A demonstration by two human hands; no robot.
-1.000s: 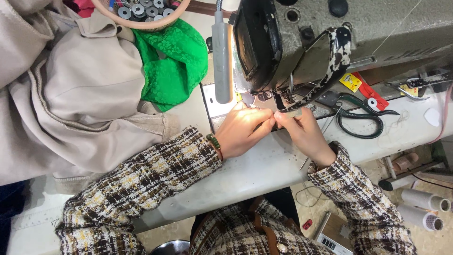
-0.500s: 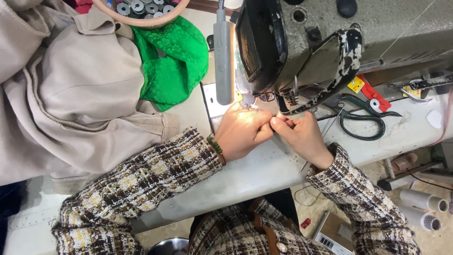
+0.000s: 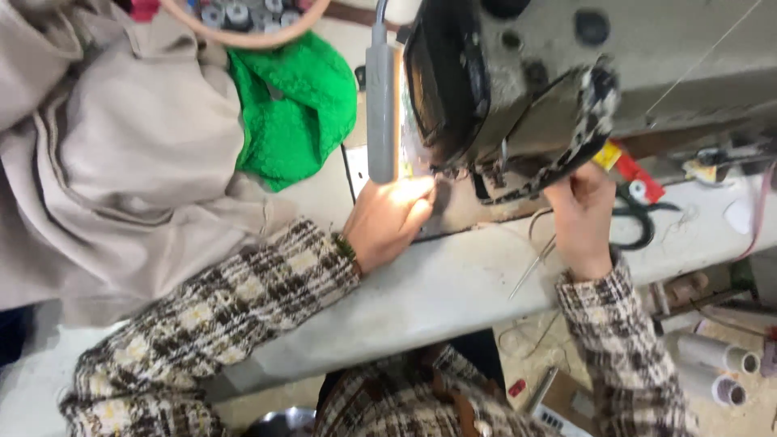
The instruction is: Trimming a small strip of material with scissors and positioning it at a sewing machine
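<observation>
**Both hands at the sewing machine head**

The sewing machine (image 3: 566, 73) serves as the reference landmark. A dark strip of patterned fabric (image 3: 558, 137) with a speckled edge lies draped over the front of the machine head, running from the needle area up and to the right.

The left hand (image 3: 388, 218) rests on the machine bed directly below the needle area, lit by the work lamp (image 3: 380, 105) mounted just left of the head. Its fingers are curled loosely, with the fingertips pressed toward the fabric end at the needle; an actual pinch cannot be confirmed. The right hand (image 3: 583, 218) is raised at the lower right of the head, fingers closed on the lower edge of the fabric strip.

Thread snips (image 3: 530, 267) lie on the grey table (image 3: 453, 299) below the machine, between the two wrists. Black-handled scissors (image 3: 639, 222) lie right of the right hand. Left of the machine sit a green cloth (image 3: 299, 113) and a beige garment (image 3: 121, 178).
</observation>
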